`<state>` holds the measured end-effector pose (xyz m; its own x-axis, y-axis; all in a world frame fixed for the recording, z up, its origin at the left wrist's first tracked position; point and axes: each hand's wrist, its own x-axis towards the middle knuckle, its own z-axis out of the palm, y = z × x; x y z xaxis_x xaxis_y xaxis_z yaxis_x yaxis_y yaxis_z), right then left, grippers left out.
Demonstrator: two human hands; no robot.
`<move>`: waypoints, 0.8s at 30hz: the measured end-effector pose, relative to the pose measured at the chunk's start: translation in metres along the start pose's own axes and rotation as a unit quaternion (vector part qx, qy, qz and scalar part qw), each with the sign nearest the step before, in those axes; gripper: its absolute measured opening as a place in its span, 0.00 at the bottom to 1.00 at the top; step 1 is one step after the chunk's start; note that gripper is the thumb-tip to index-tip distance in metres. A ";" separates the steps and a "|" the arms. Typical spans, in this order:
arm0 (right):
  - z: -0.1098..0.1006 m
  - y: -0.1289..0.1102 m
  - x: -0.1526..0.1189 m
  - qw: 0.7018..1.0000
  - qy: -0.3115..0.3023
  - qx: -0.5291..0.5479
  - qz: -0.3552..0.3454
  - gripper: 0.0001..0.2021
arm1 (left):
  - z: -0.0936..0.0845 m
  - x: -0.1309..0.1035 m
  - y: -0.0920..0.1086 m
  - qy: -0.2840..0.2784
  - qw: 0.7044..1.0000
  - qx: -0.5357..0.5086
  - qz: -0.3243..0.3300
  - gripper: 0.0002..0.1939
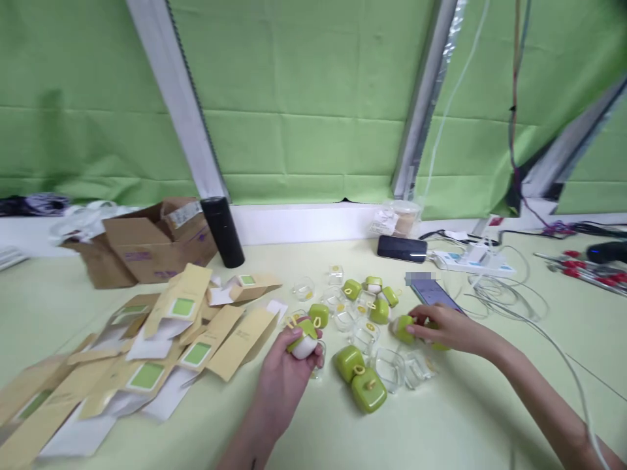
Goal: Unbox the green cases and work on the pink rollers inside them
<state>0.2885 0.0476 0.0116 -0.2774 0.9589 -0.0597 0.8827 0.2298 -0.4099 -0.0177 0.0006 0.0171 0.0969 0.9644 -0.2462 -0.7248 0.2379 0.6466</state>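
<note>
My left hand (280, 377) is closed around a small white case with a green cover (304, 344) and yellow loops, raised a little above the table. On the right, the fingers of my right hand (453, 329) pinch a rounded green case (404, 329) at table height; part of it is hidden behind them. Between the hands lie several more green cases with yellow loops, among them a large glossy one (369, 391) at the front. Several clear plastic boxes (388, 369) are mixed in, some with round yellow stickers.
Opened kraft paper boxes (238, 339) are piled on the left. Behind stand a cardboard carton (157, 245) and a black bottle (223, 232). Two phones, one dark (401, 249) and one lit (434, 292), lie near a white power strip (473, 261). Loose cables and red-handled tools (573, 264) are at right.
</note>
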 end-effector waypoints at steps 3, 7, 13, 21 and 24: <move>0.002 0.009 0.001 0.996 0.023 0.081 0.022 0.20 | -0.001 0.000 -0.003 -0.013 1.000 -0.011 -0.001 0.04; -0.005 0.000 0.000 0.947 0.195 0.251 0.038 0.15 | -0.005 0.003 -0.007 -0.022 0.999 -0.027 -0.001 0.03; 0.026 -0.095 -0.011 0.918 0.143 0.363 -0.075 0.17 | -0.005 0.004 -0.011 -0.012 1.000 0.013 0.003 0.07; 0.083 -0.140 -0.029 0.956 0.147 0.172 -0.184 0.11 | -0.002 -0.003 -0.018 -0.051 0.996 0.077 0.002 0.12; 0.084 -0.136 -0.031 0.955 0.173 0.155 -0.183 0.11 | -0.001 -0.005 -0.021 -0.067 0.995 0.070 0.005 0.11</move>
<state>0.1456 -0.0268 -0.0070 -0.3560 0.8337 0.4221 0.5812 0.5512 -0.5986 -0.0030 -0.0096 0.0041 0.1867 0.9713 -0.1476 -0.6242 0.2333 0.7456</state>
